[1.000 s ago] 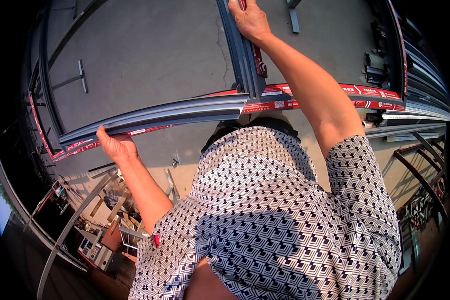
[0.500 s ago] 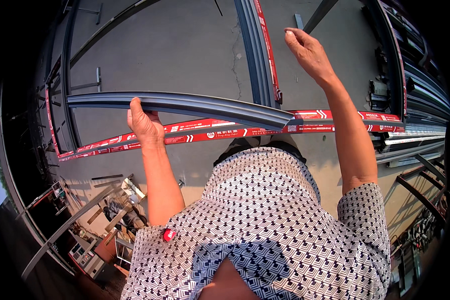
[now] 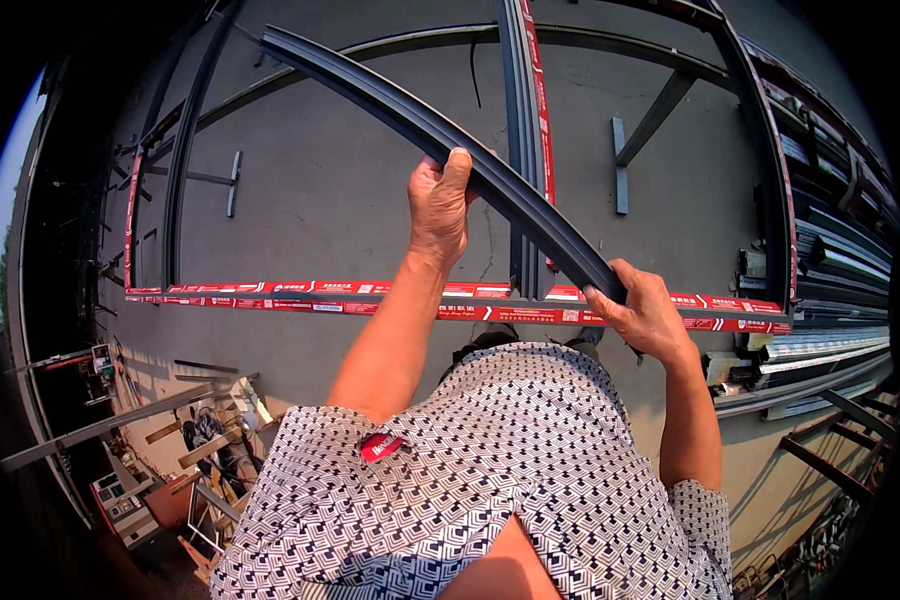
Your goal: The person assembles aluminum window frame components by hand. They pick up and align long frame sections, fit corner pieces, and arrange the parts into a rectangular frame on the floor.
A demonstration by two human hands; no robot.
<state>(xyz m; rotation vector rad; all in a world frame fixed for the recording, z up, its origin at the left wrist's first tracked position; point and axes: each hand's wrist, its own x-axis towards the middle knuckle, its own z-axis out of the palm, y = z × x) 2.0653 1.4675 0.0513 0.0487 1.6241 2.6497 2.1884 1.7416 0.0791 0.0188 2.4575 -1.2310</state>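
Your left hand (image 3: 438, 206) is closed around a long dark grey bar (image 3: 370, 95) near its middle, thumb on top. Your right hand (image 3: 652, 314) pinches the bar's near end between thumb and fingers. The bar slants from your right hand up past your left, its far end away to the left. It crosses over the divider (image 3: 523, 110) of a large frame (image 3: 370, 300) edged with red tape, spreading around both hands. More bars (image 3: 838, 262) lie stacked right of your right hand.
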